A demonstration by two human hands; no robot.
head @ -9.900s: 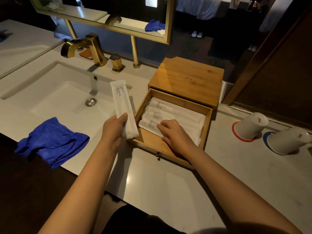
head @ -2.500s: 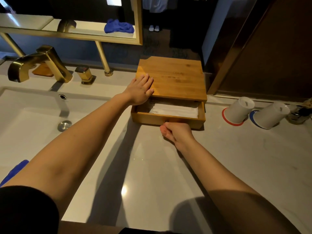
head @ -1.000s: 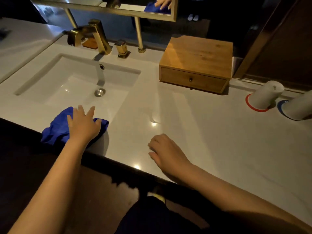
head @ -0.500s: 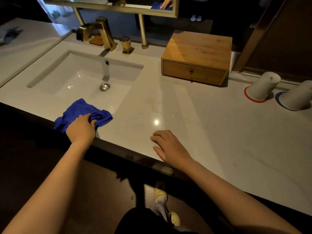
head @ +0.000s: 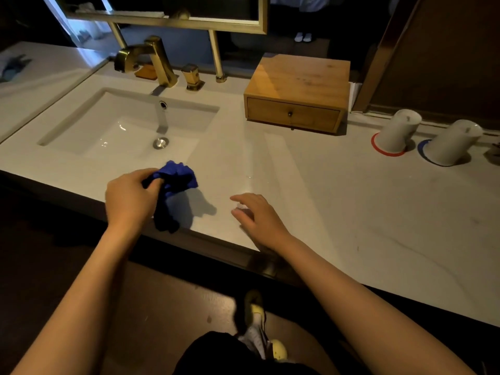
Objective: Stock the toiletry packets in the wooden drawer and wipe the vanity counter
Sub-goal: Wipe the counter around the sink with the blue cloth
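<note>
My left hand (head: 130, 197) grips a bunched blue cloth (head: 177, 177), lifted just above the front edge of the white vanity counter (head: 338, 201); part of the cloth hangs down over the edge. My right hand (head: 257, 217) hovers low over the counter to the right of the cloth, fingers spread, holding nothing. The wooden box (head: 300, 85) stands at the back of the counter with its drawer (head: 292, 115) pushed shut. The toiletry packets are hidden inside.
A sink basin (head: 121, 125) with a gold faucet (head: 151, 59) lies to the left. Two upturned white cups (head: 397, 133) (head: 451, 143) stand on red and blue coasters at the right. A gold-framed mirror (head: 167, 20) hangs behind.
The drawer was pushed shut on the packets. My left hand took hold of the blue cloth, lifted it and carried it rightward; my right hand rose slightly from the counter.
</note>
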